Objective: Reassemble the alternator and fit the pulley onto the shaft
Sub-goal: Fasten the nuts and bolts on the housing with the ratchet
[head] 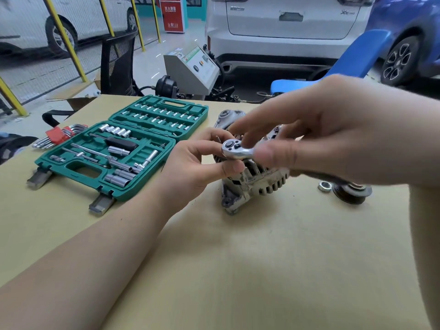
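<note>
Car workshop: parked cars point(285, 25), socket set point(123, 148).

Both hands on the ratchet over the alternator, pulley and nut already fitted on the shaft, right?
Not fitted. In the head view the pulley and nut lie loose on the table, right of the alternator. Both hands, left hand and right hand, are on the ratchet.

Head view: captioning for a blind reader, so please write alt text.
Both hands, left hand and right hand, hold a ratchet over an alternator on a table; pulley, nut, open socket set nearby.
</note>
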